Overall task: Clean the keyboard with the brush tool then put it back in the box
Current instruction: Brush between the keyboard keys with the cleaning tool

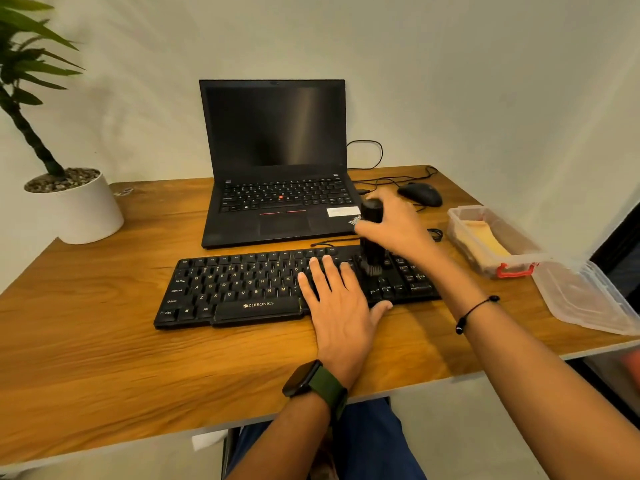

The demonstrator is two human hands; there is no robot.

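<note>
A black keyboard (pixel 242 289) lies across the middle of the wooden desk (pixel 104 341). My right hand (pixel 398 226) grips a black cylindrical brush tool (pixel 371 237) held upright, its bristles down on the keys at the keyboard's right part. My left hand (pixel 341 306) rests flat with straight fingers on the keyboard, just left of the brush. A clear plastic box (pixel 491 240) with a red latch stands open at the right, a yellow cloth inside it.
An open black laptop (pixel 277 168) stands behind the keyboard. A black mouse (pixel 420 194) and cables lie at the back right. The box's clear lid (pixel 585 299) lies at the desk's right edge. A white plant pot (pixel 76 206) stands at the far left.
</note>
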